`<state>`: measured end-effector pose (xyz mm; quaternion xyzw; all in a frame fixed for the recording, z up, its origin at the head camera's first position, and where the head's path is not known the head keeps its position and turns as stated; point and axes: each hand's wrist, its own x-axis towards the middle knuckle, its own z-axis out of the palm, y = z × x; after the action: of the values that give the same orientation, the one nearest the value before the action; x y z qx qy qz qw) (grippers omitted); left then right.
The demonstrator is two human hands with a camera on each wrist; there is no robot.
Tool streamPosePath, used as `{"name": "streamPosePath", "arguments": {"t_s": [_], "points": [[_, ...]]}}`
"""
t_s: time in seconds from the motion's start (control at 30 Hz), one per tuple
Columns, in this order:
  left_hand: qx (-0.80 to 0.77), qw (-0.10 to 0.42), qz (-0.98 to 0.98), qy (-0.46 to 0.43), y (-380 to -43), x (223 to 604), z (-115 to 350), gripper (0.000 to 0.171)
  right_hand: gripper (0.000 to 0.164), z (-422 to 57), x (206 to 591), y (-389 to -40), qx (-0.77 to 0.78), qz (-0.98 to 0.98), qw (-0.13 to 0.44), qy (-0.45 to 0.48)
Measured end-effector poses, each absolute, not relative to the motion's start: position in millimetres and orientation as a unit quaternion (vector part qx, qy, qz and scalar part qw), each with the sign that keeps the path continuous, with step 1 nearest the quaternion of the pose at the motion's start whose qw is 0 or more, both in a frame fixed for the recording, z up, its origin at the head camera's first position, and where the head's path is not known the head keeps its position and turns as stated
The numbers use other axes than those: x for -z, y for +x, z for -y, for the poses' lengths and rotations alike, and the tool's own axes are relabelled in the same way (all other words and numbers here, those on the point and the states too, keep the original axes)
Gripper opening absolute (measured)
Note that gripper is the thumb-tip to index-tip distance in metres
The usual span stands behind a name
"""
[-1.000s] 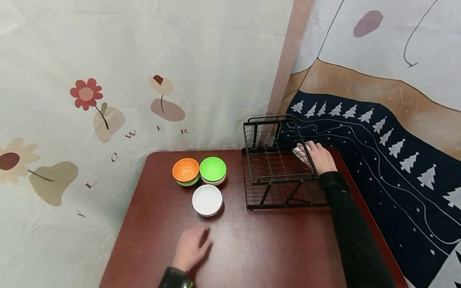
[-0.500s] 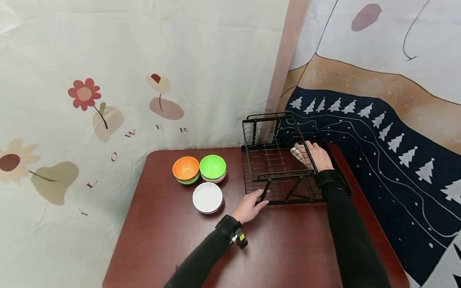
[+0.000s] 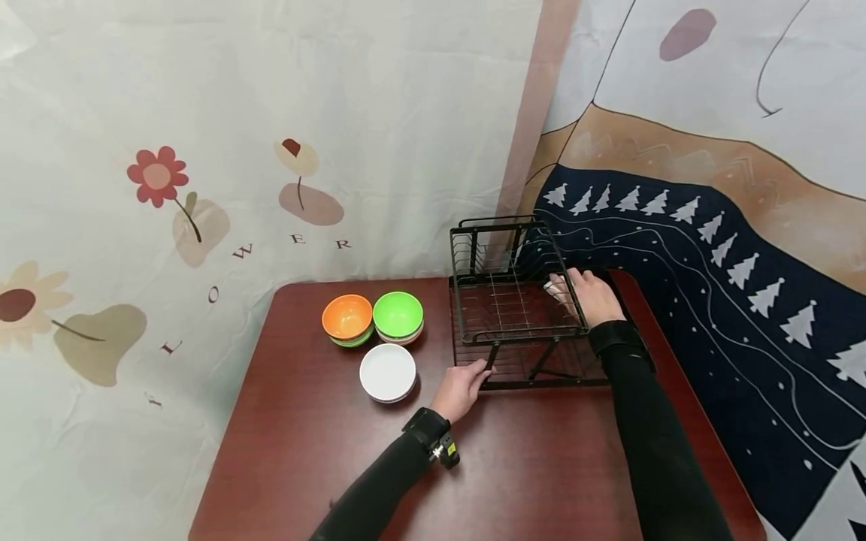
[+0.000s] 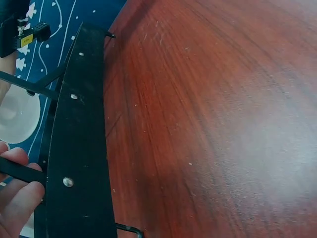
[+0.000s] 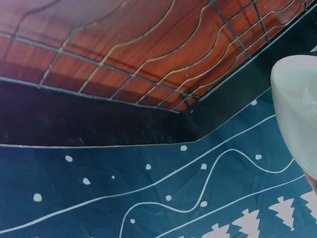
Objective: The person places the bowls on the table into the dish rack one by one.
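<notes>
A two-tier black wire dish rack (image 3: 517, 383) stands at the table's back right. My left hand (image 3: 461, 389) is at its front left corner, with fingers (image 4: 22, 203) curled round a flat black strut (image 4: 17, 169) of the frame. On the rack's right side my right hand (image 3: 595, 299) holds a white bowl (image 5: 297, 109) between the tiers, with the bowl tilted on its side. Only a sliver of that bowl shows in the head view, behind the upper basket's wires. One finger shows below the bowl in the right wrist view.
Left of the rack sit an orange bowl (image 3: 347, 316) on green ones, a green bowl (image 3: 398, 314) on other bowls, and a white bowl stack (image 3: 388, 372) in front. A fabric backdrop (image 3: 379, 135) rises behind the brown table (image 3: 541, 466).
My left hand has moved right from the table's front to the rack and now grips its strut. My right hand stays at the rack's right side with the white bowl.
</notes>
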<state>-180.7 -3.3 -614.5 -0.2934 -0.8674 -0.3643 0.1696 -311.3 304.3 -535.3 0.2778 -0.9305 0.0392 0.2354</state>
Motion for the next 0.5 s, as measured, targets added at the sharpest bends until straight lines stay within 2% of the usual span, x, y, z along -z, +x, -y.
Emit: {"name": "streamPosePath", "arguments": {"t_s": [0.1, 0.27, 0.5], "points": [[0.37, 0.176, 0.865, -0.289, -176, 617, 8, 0.012, 0.025, -304, 537, -312, -0.029, 0.927, 0.241, 0.285], [0.382, 0.178, 0.865, -0.273, -163, 621, 16, 0.012, 0.033, -304, 539, -312, 0.0, 0.931, 0.217, 0.293], [0.385, 0.185, 0.862, -0.275, -148, 625, 29, 0.012, 0.034, -308, 544, -312, -0.003, 0.937, 0.205, 0.282]]}}
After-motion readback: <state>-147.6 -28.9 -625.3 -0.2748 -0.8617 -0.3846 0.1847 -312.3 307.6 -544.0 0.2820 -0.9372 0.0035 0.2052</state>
